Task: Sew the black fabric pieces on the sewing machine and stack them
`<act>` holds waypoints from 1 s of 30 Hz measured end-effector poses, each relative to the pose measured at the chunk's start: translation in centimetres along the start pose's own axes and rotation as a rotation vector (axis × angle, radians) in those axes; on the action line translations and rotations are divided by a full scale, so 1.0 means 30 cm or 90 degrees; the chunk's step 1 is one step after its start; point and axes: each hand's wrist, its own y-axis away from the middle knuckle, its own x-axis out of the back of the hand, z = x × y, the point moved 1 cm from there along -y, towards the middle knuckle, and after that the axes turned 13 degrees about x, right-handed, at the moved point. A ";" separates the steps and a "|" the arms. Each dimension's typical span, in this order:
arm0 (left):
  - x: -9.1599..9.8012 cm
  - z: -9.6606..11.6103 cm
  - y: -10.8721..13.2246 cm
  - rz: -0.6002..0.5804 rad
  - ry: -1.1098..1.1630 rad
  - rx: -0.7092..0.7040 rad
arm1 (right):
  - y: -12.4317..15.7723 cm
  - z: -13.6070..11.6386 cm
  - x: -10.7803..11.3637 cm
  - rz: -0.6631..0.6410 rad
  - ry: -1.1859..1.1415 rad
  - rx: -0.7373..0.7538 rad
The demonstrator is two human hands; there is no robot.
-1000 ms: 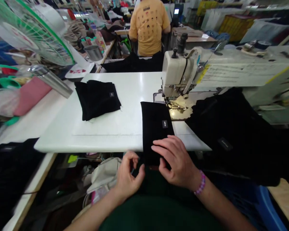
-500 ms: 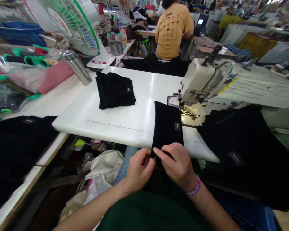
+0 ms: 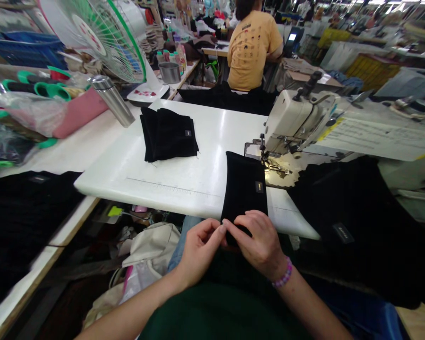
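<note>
A black fabric piece (image 3: 243,184) with a small label lies over the front edge of the white sewing table (image 3: 173,198), left of the sewing machine's needle area. At its near left corner, my left hand (image 3: 202,250) pinches the cloth between thumb and fingers. My right hand (image 3: 260,245), with a beaded bracelet at the wrist, is closed on the same near edge, its fingertips meeting those of the left. The fingers partly hide the edge. Farther left rests a stack of black fabric pieces (image 3: 170,134), the top one labelled.
The sewing machine (image 3: 290,118) stands at the right, its lamp lit. A black garment (image 3: 354,226) hangs over the table on that side. At left are a steel flask (image 3: 113,101), a fan (image 3: 102,42) and more black cloth (image 3: 28,222). A person in yellow (image 3: 253,47) sits ahead.
My left thumb and fingers have shifted slightly at the cloth's corner, and the thumb is straighter. The right hand stays nearly in place. The whole view has moved a little.
</note>
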 end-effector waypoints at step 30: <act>0.068 -0.022 -0.034 0.203 -0.294 -0.042 | 0.144 0.037 0.063 0.224 -0.620 -0.942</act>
